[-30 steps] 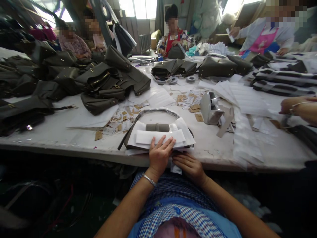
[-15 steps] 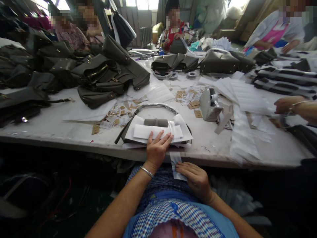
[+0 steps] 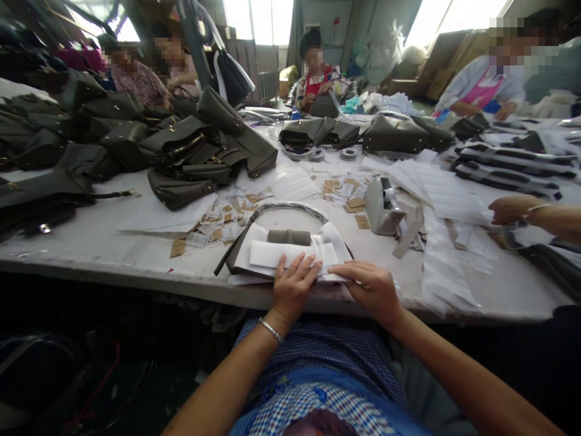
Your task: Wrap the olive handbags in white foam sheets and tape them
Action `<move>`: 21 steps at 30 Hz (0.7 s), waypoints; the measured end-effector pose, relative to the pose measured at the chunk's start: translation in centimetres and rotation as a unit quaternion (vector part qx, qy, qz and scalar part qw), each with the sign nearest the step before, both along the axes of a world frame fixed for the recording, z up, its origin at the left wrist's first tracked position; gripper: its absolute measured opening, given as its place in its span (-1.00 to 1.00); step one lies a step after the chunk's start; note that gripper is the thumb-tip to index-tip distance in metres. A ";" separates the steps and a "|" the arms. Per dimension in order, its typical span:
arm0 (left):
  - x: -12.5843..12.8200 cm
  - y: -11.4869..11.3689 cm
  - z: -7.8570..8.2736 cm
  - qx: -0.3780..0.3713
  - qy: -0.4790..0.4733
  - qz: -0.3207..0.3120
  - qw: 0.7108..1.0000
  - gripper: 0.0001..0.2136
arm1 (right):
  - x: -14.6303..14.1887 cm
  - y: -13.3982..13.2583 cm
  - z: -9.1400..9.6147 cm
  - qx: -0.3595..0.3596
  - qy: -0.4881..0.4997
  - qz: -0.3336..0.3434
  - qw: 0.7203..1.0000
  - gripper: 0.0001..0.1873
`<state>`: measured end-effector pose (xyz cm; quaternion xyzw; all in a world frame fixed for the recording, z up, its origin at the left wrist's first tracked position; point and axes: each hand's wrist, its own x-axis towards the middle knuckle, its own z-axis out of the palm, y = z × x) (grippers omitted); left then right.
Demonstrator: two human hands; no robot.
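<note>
A dark grey-green handbag (image 3: 289, 237) lies on the table in front of me, its wrapped handle arching away from me. White foam sheet covers much of its face, and a white foam strip (image 3: 271, 254) lies across it. My left hand (image 3: 291, 287) rests on the lower edge of the bag and strip, fingers stretched out flat. At the bag's lower right corner my right hand (image 3: 372, 289) has its fingers pressed together on a white strip (image 3: 333, 277), mostly hidden under them.
Dark handbags (image 3: 190, 151) are heaped at the left. Brown and white tags (image 3: 218, 224) lie scattered beyond the bag. A grey tape dispenser (image 3: 384, 206) stands to its right, near white foam sheets (image 3: 442, 242). A co-worker's hand (image 3: 511, 209) is at the far right.
My right hand has risen from my lap to the bag's lower right corner, bringing the white strip with it. My left hand stays flat on the bag.
</note>
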<state>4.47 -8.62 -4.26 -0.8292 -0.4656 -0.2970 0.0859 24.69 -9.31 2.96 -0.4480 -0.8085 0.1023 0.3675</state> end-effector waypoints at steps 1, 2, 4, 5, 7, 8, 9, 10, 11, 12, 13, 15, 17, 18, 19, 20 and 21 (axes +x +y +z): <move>0.0 0.0 0.0 0.001 -0.002 0.000 1.000 -0.66 | -0.1 1.2 0.0 -0.013 -0.008 -0.018 1.000 -0.74; 0.0 0.0 0.0 0.003 -0.008 0.000 1.000 -0.69 | -0.2 2.4 -0.1 -0.026 -0.016 -0.037 0.999 -0.77; 0.1 0.1 -0.1 0.005 -0.027 0.001 1.000 -0.74 | -0.5 4.4 -0.4 -0.050 -0.032 -0.062 0.996 -0.84; 0.1 0.1 -0.2 0.003 -0.035 0.001 0.999 -0.75 | -0.7 5.4 -0.6 -0.059 -0.040 -0.067 0.995 -0.88; 0.2 0.3 -0.1 -0.003 -0.049 0.003 0.999 -0.74 | -0.9 6.8 -1.0 -0.072 -0.058 -0.058 0.994 -0.91; 0.2 0.3 -0.1 -0.008 -0.055 0.005 0.998 -0.72 | -1.0 7.4 -1.2 -0.078 -0.068 -0.044 0.994 -0.92; 0.3 0.4 0.0 -0.013 -0.061 0.006 0.998 -0.71 | -1.0 8.0 -1.3 -0.083 -0.078 -0.028 0.993 -0.94; 0.3 0.4 0.2 -0.018 -0.065 0.005 0.998 -0.71 | -1.0 8.4 -1.5 -0.088 -0.086 -0.015 0.992 -0.95; 0.3 0.5 0.3 -0.023 -0.070 0.004 0.997 -0.72 | -1.0 8.8 -1.6 -0.092 -0.093 -0.003 0.991 -0.96; 0.3 0.5 0.5 -0.027 -0.073 0.002 0.997 -0.72 | -1.0 9.1 -1.7 -0.096 -0.102 0.004 0.990 -0.94; 0.3 0.5 0.6 -0.029 -0.075 -0.001 0.997 -0.73 | -0.9 9.4 -1.7 -0.099 -0.111 0.006 0.989 -0.91; 0.2 0.6 0.7 -0.026 -0.074 -0.003 0.997 -0.73 | -0.8 9.8 -1.7 -0.103 -0.128 -0.001 0.987 -0.88; 0.1 0.7 0.7 -0.008 -0.065 0.000 0.998 -0.70 | -0.8 10.0 -1.8 -0.104 -0.138 -0.006 0.985 -0.87; 0.1 0.8 0.7 0.004 -0.057 0.000 0.998 -0.68 | -0.9 10.1 -1.8 -0.103 -0.141 -0.008 0.985 -0.87; 0.0 0.8 0.6 0.015 -0.046 -0.002 0.999 -0.66 | -0.9 10.2 -1.8 -0.102 -0.143 -0.009 0.984 -0.87; 0.0 0.8 0.6 0.026 -0.036 -0.008 0.999 -0.64 | -1.0 10.3 -1.9 -0.101 -0.146 -0.008 0.984 -0.87; 0.0 0.9 0.6 0.032 -0.026 -0.015 0.999 -0.64 | -1.1 10.3 -2.0 -0.101 -0.147 -0.010 0.984 -0.88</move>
